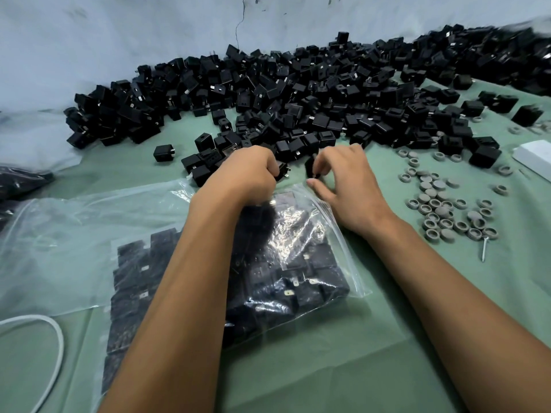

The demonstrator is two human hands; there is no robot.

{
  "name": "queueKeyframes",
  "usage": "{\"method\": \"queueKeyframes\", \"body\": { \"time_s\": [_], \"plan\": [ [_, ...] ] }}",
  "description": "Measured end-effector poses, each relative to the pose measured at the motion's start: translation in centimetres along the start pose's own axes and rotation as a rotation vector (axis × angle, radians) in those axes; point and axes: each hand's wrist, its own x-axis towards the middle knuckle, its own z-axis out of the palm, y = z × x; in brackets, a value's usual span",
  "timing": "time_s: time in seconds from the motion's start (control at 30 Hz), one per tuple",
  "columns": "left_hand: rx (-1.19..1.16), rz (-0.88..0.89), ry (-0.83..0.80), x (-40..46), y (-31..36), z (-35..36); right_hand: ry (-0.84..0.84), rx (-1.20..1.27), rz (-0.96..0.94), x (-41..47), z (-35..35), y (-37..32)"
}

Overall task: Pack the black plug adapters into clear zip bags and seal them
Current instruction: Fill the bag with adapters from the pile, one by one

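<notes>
The left hand (252,171) has its grip curled round a black adapter (282,171) at the mouth of the clear zip bag (301,257), which lies packed with adapters at the counter's (387,338) centre. The right hand (347,180) pinches another adapter (311,169) just beside it. The loose adapter pile (298,93) spreads toward 12 o'clock; grey caps (447,210) lie at 3 o'clock.

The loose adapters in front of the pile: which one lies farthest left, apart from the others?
The single adapter left of the left hand: it lies alone on the green table cover, metal prongs pointing right.
</notes>
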Motion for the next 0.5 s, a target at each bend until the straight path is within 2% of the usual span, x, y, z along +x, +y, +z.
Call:
{"method": "queueKeyframes", "body": {
  "time_s": [0.07, 0.17, 0.23, 0.27, 0.3, 0.4, 0.43, 0.5],
  "plan": [
    [-0.023, 0.023, 0.015, 0.08, -0.09, -0.06, 0.024, -0.025, -0.004, 0.10, -0.06, 0.01],
    [-0.112, 0.071, 0.039, 0.27, -0.16, 0.08, -0.186, -0.055, -0.016, -0.13, 0.37, -0.07],
    [-0.159, 0.100, 0.045, 0.29, -0.13, 0.22, -0.226, 0.115, 0.087, -0.16, 0.52, -0.30],
    [-0.175, 0.111, 0.050, 0.21, -0.03, 0.26, -0.170, 0.195, 0.133, -0.07, 0.57, -0.12],
    [-0.187, 0.127, 0.060, 0.12, 0.13, 0.25, -0.086, 0.171, 0.150, 0.00, 0.44, 0.00],
    [-0.225, 0.179, 0.081, -0.13, 0.53, 0.03, 0.149, -0.124, 0.140, 0.18, -0.16, 0.53],
    [-0.231, 0.193, 0.066, -0.21, 0.61, -0.02, 0.126, -0.131, 0.161, 0.21, -0.36, 0.52],
    [-0.225, 0.224, 0.002, -0.37, 0.71, -0.04, -0.080, -0.099, 0.143, 0.12, -0.32, 0.51]
  ]
}}
